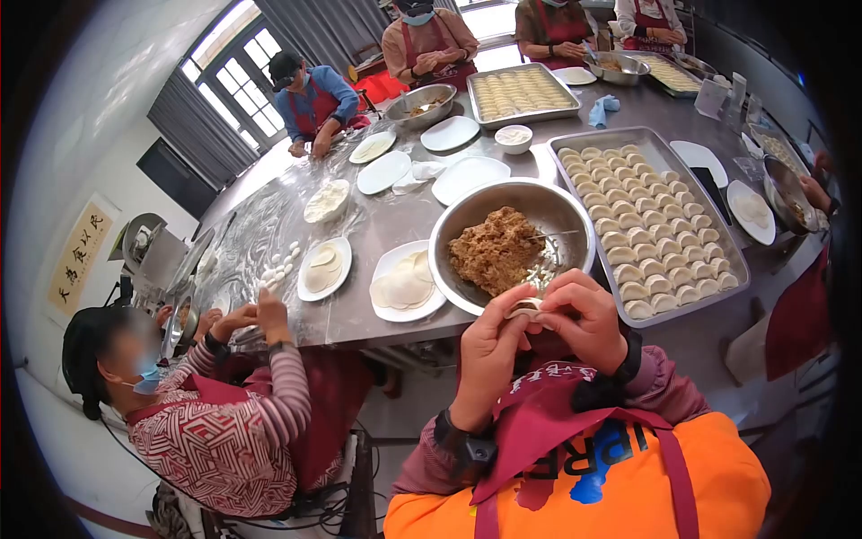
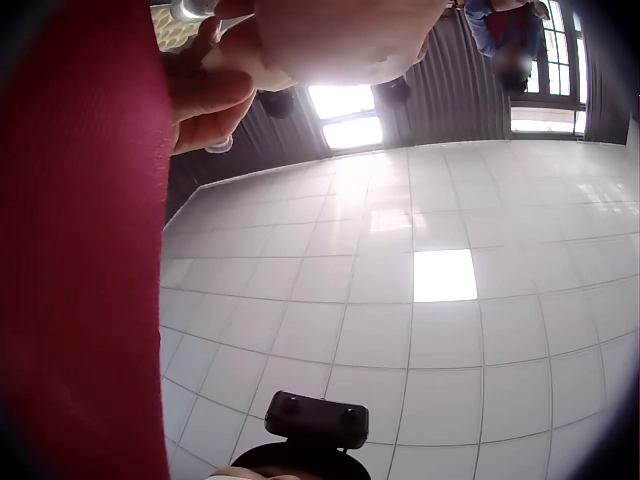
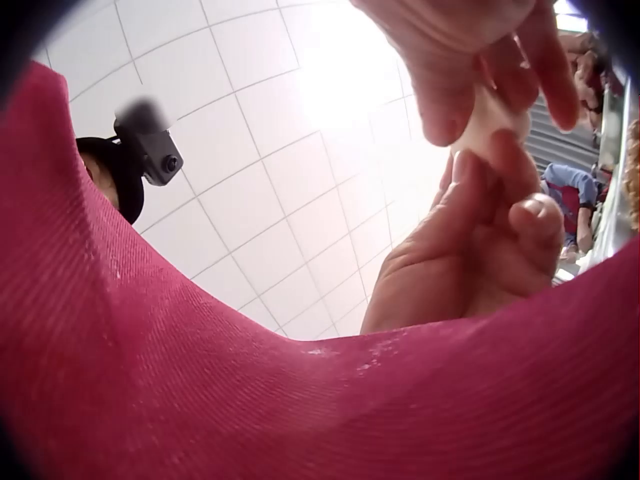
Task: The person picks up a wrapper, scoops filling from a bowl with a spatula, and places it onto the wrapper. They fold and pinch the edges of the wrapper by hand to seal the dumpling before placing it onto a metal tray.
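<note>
Two hands joined at lower centre of the head view, just in front of the worktop [image 1: 386,225] edge: left hand [image 1: 489,346] and right hand [image 1: 584,319], fingers of both curled and pinching one small pale dumpling [image 1: 523,308] between them. Same dumpling [image 3: 488,118] seen in the right wrist view at upper right, squeezed between fingertips of the two hands. Left wrist view mostly filled with ceiling tiles and red sleeve, only curled fingers at the top edge.

Just above the hands, a steel bowl [image 1: 561,211] with brown minced filling [image 1: 494,251] heaped on its left side. Right of the bowl, touching or nearly so, a long metal tray [image 1: 732,260] packed with rows of folded dumplings. Left of the bowl, a white plate [image 1: 386,310] with a stack of round wrappers [image 1: 406,283]. Further left, another plate of wrappers [image 1: 323,268]. Near the top centre, a second tray of dumplings [image 1: 521,92]. Lower left, a person in a striped sleeve [image 1: 269,377] seated at the worktop, with more people around the far end at upper frame.
</note>
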The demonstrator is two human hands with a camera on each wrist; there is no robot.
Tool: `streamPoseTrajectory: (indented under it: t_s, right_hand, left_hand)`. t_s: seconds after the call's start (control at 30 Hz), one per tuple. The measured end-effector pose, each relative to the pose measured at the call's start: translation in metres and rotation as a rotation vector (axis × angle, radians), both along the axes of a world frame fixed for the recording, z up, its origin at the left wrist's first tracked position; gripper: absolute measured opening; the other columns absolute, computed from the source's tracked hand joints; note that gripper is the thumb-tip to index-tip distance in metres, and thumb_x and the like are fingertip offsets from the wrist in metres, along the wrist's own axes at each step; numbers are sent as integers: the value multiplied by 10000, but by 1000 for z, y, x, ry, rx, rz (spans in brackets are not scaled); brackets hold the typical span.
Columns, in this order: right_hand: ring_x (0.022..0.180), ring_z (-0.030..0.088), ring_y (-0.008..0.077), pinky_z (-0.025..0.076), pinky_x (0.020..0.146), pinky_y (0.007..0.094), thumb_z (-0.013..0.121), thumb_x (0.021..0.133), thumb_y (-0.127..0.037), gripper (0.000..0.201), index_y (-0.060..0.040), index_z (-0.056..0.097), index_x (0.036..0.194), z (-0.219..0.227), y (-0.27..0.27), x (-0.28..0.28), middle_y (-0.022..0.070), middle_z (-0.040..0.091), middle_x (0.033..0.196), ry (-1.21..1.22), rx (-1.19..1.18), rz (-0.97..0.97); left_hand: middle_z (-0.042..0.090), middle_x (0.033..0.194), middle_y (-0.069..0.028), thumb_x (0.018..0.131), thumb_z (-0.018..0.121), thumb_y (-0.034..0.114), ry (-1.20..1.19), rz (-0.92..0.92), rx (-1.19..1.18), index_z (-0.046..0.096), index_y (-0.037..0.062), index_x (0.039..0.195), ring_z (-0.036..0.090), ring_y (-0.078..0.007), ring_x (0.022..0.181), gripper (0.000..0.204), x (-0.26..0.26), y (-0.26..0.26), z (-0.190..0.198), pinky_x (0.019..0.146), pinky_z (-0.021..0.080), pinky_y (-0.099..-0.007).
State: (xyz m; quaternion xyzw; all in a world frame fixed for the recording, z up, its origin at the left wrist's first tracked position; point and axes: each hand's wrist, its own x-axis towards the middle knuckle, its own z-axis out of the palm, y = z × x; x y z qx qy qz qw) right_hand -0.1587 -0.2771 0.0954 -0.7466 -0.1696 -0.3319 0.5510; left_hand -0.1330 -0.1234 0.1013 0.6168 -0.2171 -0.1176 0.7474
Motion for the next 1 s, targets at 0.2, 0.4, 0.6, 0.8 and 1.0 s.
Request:
streamPoseTrajectory:
  t_s: [0.2, 0.4, 0.6, 0.8, 1.0]
  right_hand:
    - [663, 546, 189, 437, 561, 269, 690, 707, 7, 126, -17, 598, 791, 4, -2, -1, 89, 545, 801, -72, -57, -18]
    - [646, 545, 187, 440, 559, 271, 694, 713, -10, 123, -22, 615, 806, 14, 0, -3, 83, 551, 803, 64, 30, -16]
    - [675, 581, 191, 462, 589, 274, 695, 715, -6, 116, -16, 617, 800, 4, 0, 3, 94, 573, 820, -98, -54, -68]
    - [689, 585, 163, 469, 582, 255, 681, 727, 11, 101, -4, 608, 796, 1, 10, 1, 93, 579, 835, 31, 58, -52]
    - [656, 572, 141, 454, 565, 234, 678, 725, 18, 102, -9, 596, 779, -5, 9, 9, 80, 568, 848, -29, 29, -48]
  left_hand:
    - [610, 820, -18, 882, 526, 19, -150, 32, 193, 551, 34, 1181, 515, -29, 681, 300, -7, -5, 3, 582, 413, -155]
    - [582, 1118, -88, 863, 520, -21, -140, -5, 110, 413, 45, 1310, 564, -64, 811, 464, -4, -5, 5, 608, 436, -168]
    - [548, 1194, -106, 874, 505, -21, -13, 58, -133, 387, 20, 1322, 575, -99, 901, 465, -4, -6, 5, 658, 458, -179]
    - [541, 1203, -116, 920, 459, 36, 118, 62, -164, 418, 12, 1297, 583, -119, 930, 380, -6, -8, -9, 751, 504, -218]
    - [570, 1132, -95, 919, 459, 29, 2, 41, 28, 458, 19, 1262, 593, -110, 899, 343, -2, -3, -10, 713, 517, -214]
